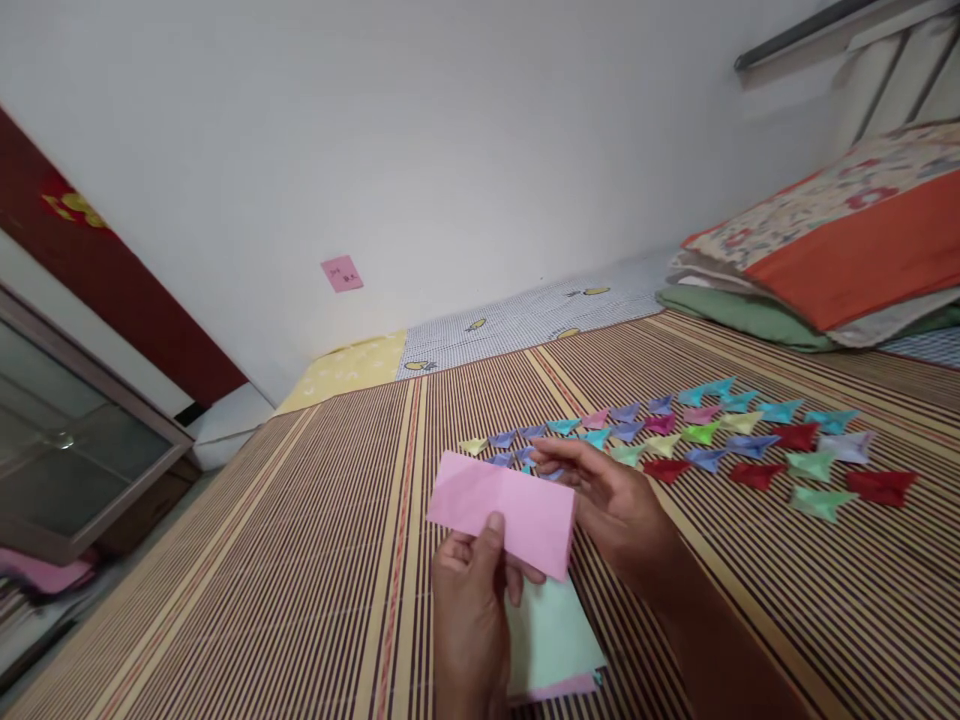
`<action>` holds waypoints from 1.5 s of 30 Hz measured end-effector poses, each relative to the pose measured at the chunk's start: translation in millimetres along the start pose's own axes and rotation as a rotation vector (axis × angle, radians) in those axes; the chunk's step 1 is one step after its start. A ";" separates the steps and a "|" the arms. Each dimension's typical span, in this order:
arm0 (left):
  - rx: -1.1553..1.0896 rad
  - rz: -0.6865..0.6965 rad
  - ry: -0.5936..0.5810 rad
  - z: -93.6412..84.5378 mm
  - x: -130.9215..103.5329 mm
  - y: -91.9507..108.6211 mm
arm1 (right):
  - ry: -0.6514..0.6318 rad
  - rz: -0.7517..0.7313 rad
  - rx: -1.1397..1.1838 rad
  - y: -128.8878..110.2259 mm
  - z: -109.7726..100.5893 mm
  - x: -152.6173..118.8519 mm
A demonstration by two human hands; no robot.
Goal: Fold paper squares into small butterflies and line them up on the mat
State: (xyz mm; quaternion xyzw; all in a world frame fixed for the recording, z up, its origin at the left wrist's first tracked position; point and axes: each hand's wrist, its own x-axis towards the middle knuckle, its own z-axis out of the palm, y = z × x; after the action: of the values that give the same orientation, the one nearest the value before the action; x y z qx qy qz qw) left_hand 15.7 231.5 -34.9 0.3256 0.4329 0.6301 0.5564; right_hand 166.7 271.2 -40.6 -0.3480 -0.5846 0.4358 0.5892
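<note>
Lit softly and rather dimly, brightest across the middle of the white wall (465,160), darkening toward the corners. Shaded gently on the pale green paper (555,630) beneath the pink paper (506,508). Glinting at one spot on the glass door (67,440) at left. Stretched and slanted toward the edges, softly blurred at near left.

Pink sheet (501,505) in the hands: paper, matt, smooth, faint crease. Stack below it (553,635): matt paper, pale green on top, pink at the near edge. Folded pieces (700,433) in rows at right: paper, mostly matt, creased. Mat (337,520): ribbed, striped, slatted in look, dull finish. Bedding (855,250) at far right: cloth, matt, soft folds, patterned and orange faces. Checked sheet (525,320) along the far edge: matt cloth. Wall (450,150): smooth, matt. Note (342,273) on it: matt paper. Cabinet pane (60,440) at left: glassy, glossy, with reflections.
</note>
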 end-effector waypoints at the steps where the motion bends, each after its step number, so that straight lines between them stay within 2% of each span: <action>1: 0.001 0.022 0.017 -1.6 1.9 1.3 | 0.008 -0.017 -0.041 0.1 -0.8 -0.5; 8: 0.014 0.104 0.131 -10.6 6.1 8.7 | -0.109 -0.237 -0.297 -18.9 -2.8 -4.0; 15: -0.031 0.064 0.052 -10.1 0.9 8.5 | -0.209 -0.192 -0.294 -22.7 6.9 -3.9; 22: -0.125 0.064 0.085 -9.6 0.7 14.7 | -0.253 -0.219 -0.363 -23.1 1.8 -7.9; 28: -0.146 0.024 0.062 -9.6 0.1 17.3 | -0.200 -0.246 -0.303 -16.9 11.6 -6.8; 35: -0.101 0.090 0.023 -6.8 -2.8 11.2 | 0.048 -0.157 -0.242 -14.0 27.9 -7.0; 39: -0.124 0.073 0.005 -3.0 -2.1 8.5 | 0.070 -0.098 -0.257 -13.6 31.5 -7.7; 45: -0.223 0.037 0.066 1.3 -0.3 8.3 | 0.050 -0.072 -0.228 -12.3 33.8 -9.0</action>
State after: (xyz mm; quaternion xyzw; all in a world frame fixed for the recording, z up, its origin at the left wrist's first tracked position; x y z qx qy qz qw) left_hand 13.4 231.4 -26.9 0.2485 0.3720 0.6948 0.5631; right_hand 135.1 254.9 -30.2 -0.4024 -0.6274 0.3363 0.5756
